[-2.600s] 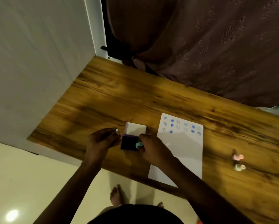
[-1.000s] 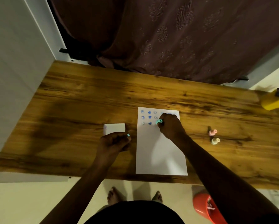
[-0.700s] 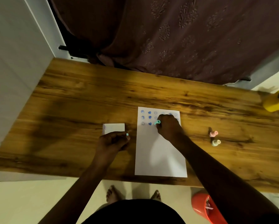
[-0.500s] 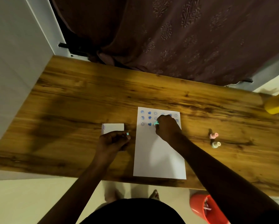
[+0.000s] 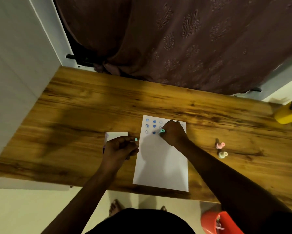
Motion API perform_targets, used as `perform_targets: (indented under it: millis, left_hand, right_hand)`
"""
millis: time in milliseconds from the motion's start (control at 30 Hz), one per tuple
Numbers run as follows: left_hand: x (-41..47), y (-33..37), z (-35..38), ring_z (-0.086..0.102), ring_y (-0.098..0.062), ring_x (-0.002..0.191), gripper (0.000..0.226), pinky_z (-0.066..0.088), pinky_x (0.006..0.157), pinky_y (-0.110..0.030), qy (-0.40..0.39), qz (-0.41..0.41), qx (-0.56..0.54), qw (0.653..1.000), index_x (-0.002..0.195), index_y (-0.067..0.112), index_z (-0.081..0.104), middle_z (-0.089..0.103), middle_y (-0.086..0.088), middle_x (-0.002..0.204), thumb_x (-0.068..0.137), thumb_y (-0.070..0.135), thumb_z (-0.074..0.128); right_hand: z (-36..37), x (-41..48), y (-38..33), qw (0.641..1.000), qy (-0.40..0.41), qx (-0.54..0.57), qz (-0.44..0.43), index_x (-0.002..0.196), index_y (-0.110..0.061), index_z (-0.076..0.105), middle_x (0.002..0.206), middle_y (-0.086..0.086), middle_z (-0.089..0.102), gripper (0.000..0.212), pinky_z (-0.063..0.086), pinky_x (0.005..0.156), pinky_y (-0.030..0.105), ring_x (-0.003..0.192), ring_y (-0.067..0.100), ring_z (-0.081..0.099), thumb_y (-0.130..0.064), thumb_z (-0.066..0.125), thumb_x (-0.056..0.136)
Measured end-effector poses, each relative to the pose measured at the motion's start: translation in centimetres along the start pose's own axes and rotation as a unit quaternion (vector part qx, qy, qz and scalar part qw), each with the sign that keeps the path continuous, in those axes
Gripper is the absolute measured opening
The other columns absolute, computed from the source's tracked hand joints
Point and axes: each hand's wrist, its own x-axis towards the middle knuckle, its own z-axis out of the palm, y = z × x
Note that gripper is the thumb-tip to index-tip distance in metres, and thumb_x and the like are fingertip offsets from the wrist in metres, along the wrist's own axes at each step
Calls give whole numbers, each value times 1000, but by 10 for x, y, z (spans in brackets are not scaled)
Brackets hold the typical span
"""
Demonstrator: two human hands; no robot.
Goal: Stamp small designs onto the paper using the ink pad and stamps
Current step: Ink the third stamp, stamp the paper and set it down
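A white sheet of paper (image 5: 160,166) lies on the wooden table (image 5: 74,115), with rows of small blue stamped designs (image 5: 154,121) along its far edge. My right hand (image 5: 173,133) grips a small teal stamp (image 5: 161,131) and presses it on the paper in the third row. My left hand (image 5: 119,147) rests over the ink pad, fingers closed on a small teal piece (image 5: 136,139); the pad's open white lid (image 5: 116,135) shows beyond my knuckles.
A pink stamp (image 5: 220,144) and a cream stamp (image 5: 223,154) stand right of the paper. A yellow container (image 5: 287,114) sits at the table's right end. A curtain (image 5: 175,39) hangs behind, a white wall at left, an orange bin (image 5: 216,222) on the floor.
My right hand carried the teal stamp from the ink pad onto the paper, then shifted slightly left and down along the stamped rows. My left hand stayed over the ink pad.
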Motion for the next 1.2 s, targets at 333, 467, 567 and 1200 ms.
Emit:
perform_targets:
  millis: [333, 467, 567, 1200]
  left_hand:
    - [-5, -6, 39, 80, -25, 91, 30, 64, 85, -37, -62, -9, 4, 998, 114, 10, 76, 82, -7, 97, 85, 10, 80]
    - [-6, -8, 73, 80, -24, 92, 32, 65, 83, -37, -94, -9, 21, 995, 111, 17, 77, 82, -2, 97, 81, 14, 85]
    - [-11, -9, 101, 80, -23, 91, 31, 65, 83, -41, -122, 7, 33, 992, 110, 20, 77, 82, 0, 98, 81, 10, 84]
    - [-32, -15, 181, 78, -15, 95, 32, 64, 83, -32, -222, 68, 107, 967, 104, 25, 83, 82, 5, 101, 77, 9, 88]
  right_hand:
    - [-36, -57, 62, 704, -18, 690, 165, 100, -1, 75, 84, 12, 75, 20, 57, 70, 28, 70, 16, 68, -14, 78, 86]
    - [-40, -100, 81, 733, -33, 669, 116, 102, -7, 77, 95, 15, 77, 16, 58, 76, 30, 80, 19, 71, -17, 73, 90]
    - [-41, -129, 94, 759, -19, 648, 50, 104, -12, 78, 99, 15, 77, 19, 60, 78, 29, 86, 22, 73, -21, 75, 88]
    - [-61, -172, 162, 834, -29, 551, -12, 115, -5, 71, 105, 12, 76, 23, 56, 76, 29, 93, 23, 72, -8, 70, 92]
